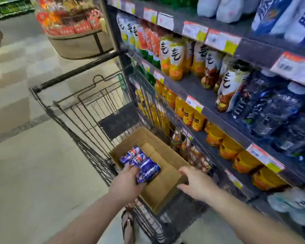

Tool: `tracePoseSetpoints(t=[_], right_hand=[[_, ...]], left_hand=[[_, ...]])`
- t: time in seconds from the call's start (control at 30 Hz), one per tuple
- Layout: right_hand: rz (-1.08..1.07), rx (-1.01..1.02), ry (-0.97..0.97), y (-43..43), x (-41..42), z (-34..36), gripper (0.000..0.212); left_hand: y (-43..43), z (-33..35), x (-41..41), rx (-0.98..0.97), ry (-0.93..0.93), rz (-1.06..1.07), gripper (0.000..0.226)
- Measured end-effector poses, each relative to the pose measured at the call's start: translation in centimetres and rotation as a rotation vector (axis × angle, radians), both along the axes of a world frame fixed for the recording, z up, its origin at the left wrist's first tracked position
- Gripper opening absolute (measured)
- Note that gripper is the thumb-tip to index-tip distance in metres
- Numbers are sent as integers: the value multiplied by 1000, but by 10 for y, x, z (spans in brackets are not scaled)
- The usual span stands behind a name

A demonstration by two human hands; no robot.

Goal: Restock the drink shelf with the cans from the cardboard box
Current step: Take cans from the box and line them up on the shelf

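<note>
- A black wire shopping cart stands in a store aisle on a pale tiled floor, drawn up close against the drink shelf on its right side.
- An open cardboard box sits in the cart basket, flaps up, its brown bottom mostly bare.
- The blue cans are in the box, lying on their sides in a cluster against its left wall; they carry a red, white and blue round logo.
- The left hand reaches into the box from below, and its grip is closed around the nearest blue can at the low end of the cluster, fingers wrapped under it.
- The right hand is at the box's right rim, grip wide, fingers spread and thumb out, holding nothing; whether the fingertips touch the cardboard cannot be told through the blur.
- Both forearms are bare and come in from the bottom edge of the view.
- The shelf's tiers carry bottled drinks: orange juice bottles on the tier level with the cart, bottles with white and orange labels above them, dark blue bottles to the right.
- Red, white and yellow price tags line the shelf edges.
- A round display stand piled with red packaged goods stands farther down the aisle, well apart from the cart.
</note>
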State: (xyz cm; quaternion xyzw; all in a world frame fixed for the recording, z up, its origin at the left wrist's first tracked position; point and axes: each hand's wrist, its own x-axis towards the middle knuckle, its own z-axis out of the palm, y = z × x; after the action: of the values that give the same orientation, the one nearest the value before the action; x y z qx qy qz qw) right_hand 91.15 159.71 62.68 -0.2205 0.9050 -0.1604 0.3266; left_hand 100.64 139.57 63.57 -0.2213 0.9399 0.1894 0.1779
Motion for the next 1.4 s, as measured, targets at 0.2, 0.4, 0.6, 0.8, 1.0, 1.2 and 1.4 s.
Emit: tracePoseSetpoints(t=[0.2, 0.4, 0.6, 0.8, 1.0, 1.2, 1.4], right_hand=[[-117, 186, -79, -47, -22, -57, 50], [-321, 209, -209, -109, -36, -115, 48], [-500, 216, -317, -151, -51, -181, 51], [-761, 116, -526, -176, -50, -264, 74], [-1074, -5, -602, -207, -46, -318, 76], [-1278, 15, -463, -238, -44, -338, 80], [-1430, -174, -442, -236, -40, -342, 66]], left_hand=[[-59, -73, -69, 25, -221, -213, 54], [-108, -133, -137, -7, -345, -447, 57], [-132, -194, -169, -13, -435, -556, 63], [-150, -255, -172, 39, -460, -554, 69], [-164, -294, -172, 80, -426, -535, 73], [-166, -313, -172, 167, -353, -449, 65], [-170, -322, -166, 225, -273, -434, 64]])
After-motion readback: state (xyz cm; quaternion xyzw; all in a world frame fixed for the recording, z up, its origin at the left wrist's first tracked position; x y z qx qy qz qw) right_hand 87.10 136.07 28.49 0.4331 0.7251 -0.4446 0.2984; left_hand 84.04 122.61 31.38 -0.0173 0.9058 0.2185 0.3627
